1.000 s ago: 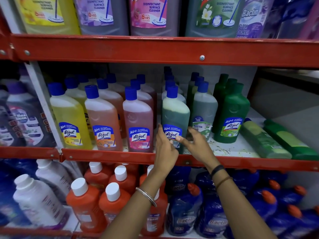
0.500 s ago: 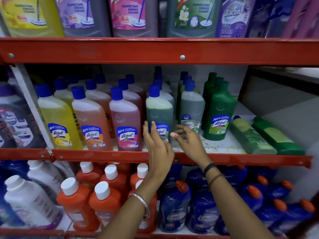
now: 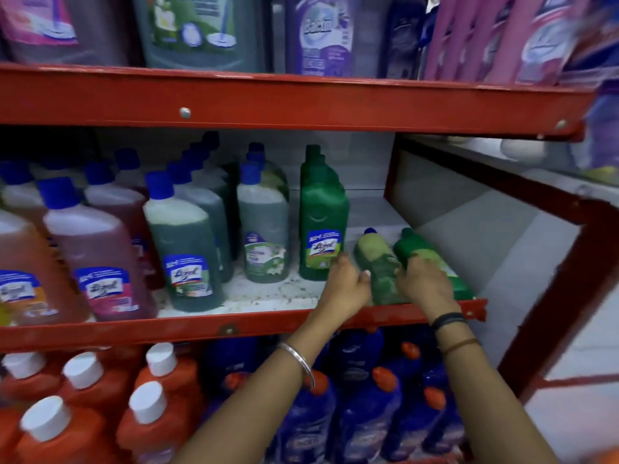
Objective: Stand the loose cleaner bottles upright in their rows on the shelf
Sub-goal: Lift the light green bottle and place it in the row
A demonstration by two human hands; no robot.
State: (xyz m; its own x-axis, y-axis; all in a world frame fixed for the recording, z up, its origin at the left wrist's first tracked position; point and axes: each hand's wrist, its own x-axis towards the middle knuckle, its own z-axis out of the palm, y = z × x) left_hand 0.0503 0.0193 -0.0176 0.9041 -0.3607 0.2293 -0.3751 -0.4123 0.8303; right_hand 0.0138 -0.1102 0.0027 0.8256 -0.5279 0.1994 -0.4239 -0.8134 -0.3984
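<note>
Two loose bottles lie on their sides at the right end of the middle shelf [image 3: 201, 326]: a pale green bottle [image 3: 376, 256] with a blue cap and, to its right, a dark green bottle [image 3: 410, 244]. My left hand [image 3: 346, 288] is against the left side of the pale green bottle, thumb touching it; blur hides its grip. My right hand [image 3: 423, 283] lies over the body of the dark green bottle, fingers curled on it. Left of them a dark green Lizol bottle [image 3: 321, 226] heads an upright row.
More upright rows of blue-capped bottles [image 3: 182, 242] fill the shelf to the left. A red upper shelf beam [image 3: 301, 102] hangs close above. A red side frame [image 3: 549, 296] bounds the right. Orange bottles [image 3: 157, 396] and blue bottles [image 3: 361, 413] stand below.
Both hands left the blue-capped green bottle in the middle and moved right to the two lying bottles. The view swung right as well.
</note>
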